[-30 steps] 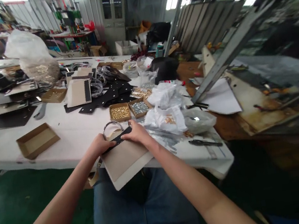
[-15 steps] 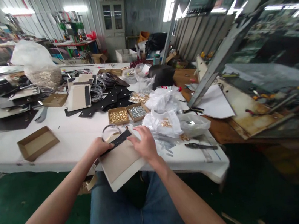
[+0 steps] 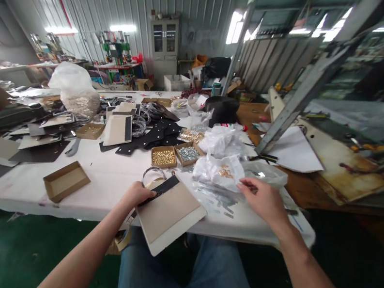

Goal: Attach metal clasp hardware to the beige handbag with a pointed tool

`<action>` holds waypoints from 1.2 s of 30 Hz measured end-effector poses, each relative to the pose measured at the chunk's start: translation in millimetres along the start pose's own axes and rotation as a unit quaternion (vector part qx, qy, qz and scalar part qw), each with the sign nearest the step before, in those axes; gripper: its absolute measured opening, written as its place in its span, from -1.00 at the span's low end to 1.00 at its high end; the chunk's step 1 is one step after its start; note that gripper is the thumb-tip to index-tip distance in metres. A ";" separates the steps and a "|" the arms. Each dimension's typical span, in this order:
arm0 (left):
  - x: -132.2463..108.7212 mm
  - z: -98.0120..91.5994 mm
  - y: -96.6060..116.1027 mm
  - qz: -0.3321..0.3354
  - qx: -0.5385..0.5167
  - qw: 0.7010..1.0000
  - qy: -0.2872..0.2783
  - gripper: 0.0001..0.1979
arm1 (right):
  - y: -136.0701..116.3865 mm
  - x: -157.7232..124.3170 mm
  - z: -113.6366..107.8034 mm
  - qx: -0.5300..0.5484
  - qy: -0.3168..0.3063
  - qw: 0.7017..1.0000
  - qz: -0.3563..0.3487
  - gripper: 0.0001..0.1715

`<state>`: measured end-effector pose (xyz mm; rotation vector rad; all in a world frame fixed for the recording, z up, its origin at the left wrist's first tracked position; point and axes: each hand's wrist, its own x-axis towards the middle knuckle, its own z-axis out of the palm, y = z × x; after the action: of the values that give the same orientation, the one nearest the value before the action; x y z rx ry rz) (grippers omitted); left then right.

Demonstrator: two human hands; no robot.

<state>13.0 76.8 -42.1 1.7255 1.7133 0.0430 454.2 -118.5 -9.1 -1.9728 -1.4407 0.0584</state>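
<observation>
Our left hand (image 3: 140, 193) grips a beige panel (image 3: 169, 209), fingers closed on the black strip (image 3: 169, 183) along its far edge. The panel sits tilted at the front edge of our white-covered desk (image 3: 112, 177). Our right hand (image 3: 263, 196) is beside a white plastic bag (image 3: 208, 166), fingers bent together; we cannot tell whether they hold anything. Beyond the panel are a box of gold-coloured bits (image 3: 164, 165) and a box of silver-coloured bits (image 3: 190, 162).

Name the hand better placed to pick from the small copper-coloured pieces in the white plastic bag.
The right hand, I'd judge: its fingers are beside the bag and appear empty, while the left hand grips the flat beige rectangular panel with a black strip.
</observation>
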 end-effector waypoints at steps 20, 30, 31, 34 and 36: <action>-7.4 -3.9 8.5 -0.018 0.010 1.000 0.017 -0.40 | -123.0 106.3 26.0 0.036 0.035 0.970 -0.240 -0.67; -1.0 -6.1 9.4 -0.008 0.020 1.000 -0.011 -0.58 | 3.8 112.3 -20.7 -0.076 -0.001 0.995 -0.065 -0.63; 0.3 -5.0 8.3 -0.007 0.019 1.000 -0.009 -0.57 | 7.4 109.2 -20.6 -0.080 -0.008 0.994 -0.070 -0.64; 4.4 -0.8 4.7 -0.004 0.017 1.000 -0.001 -0.53 | 20.7 103.7 -30.3 -0.120 0.019 0.992 -0.029 -0.62; 7.6 1.7 2.8 -0.010 0.017 1.000 0.000 -0.50 | 37.4 103.4 -43.8 -0.159 0.054 0.986 0.017 -0.59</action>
<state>17.2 83.1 -45.3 1.7320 1.7408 0.0053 542.9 -57.3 39.8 -2.2190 -1.4144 -0.2754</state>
